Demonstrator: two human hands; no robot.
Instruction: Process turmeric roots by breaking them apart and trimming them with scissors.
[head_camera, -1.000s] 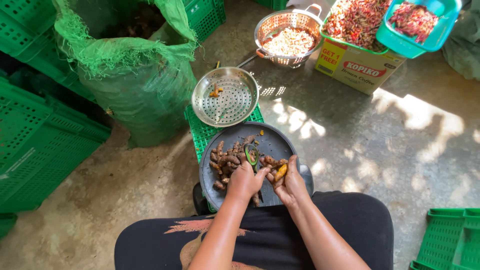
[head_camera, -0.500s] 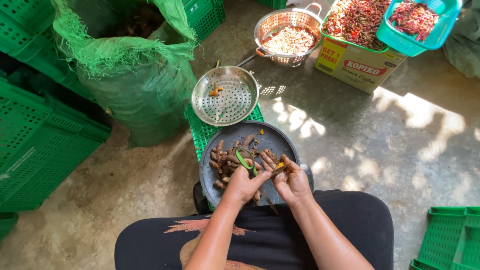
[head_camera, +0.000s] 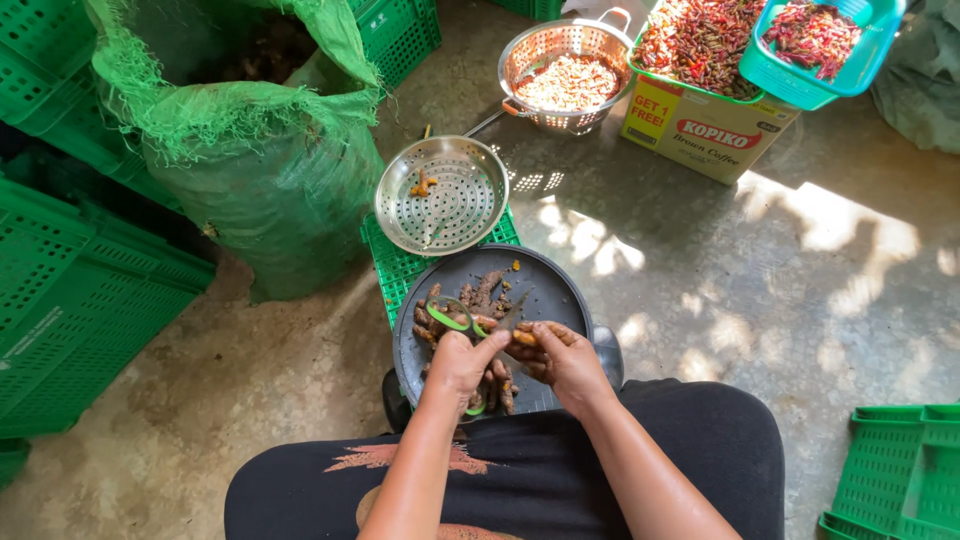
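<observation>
Hands over round dark grey tray (head_camera: 560, 290) of brown knobbly turmeric roots (head_camera: 478, 296), seen from my head camera.

Left hand (head_camera: 462, 362) is closed narrow around green-handled scissors (head_camera: 455, 318), whose handles point up and left, away from me, while the blades angle right toward the other hand. Right hand (head_camera: 568, 358) pinches one short root piece with an orange cut end (head_camera: 525, 338) between thumb and fingers; the piece's long axis runs roughly left to right, its cut end facing the left hand and lying just beside the blades. I judge the left hand nearer to the root pile, which lies ahead of it on the tray's left half. Beyond the tray, a round perforated steel steamer plate (head_camera: 441, 195) carrying a few small orange pieces (head_camera: 424, 186) rests on a green plastic crate (head_camera: 395, 268).
</observation>
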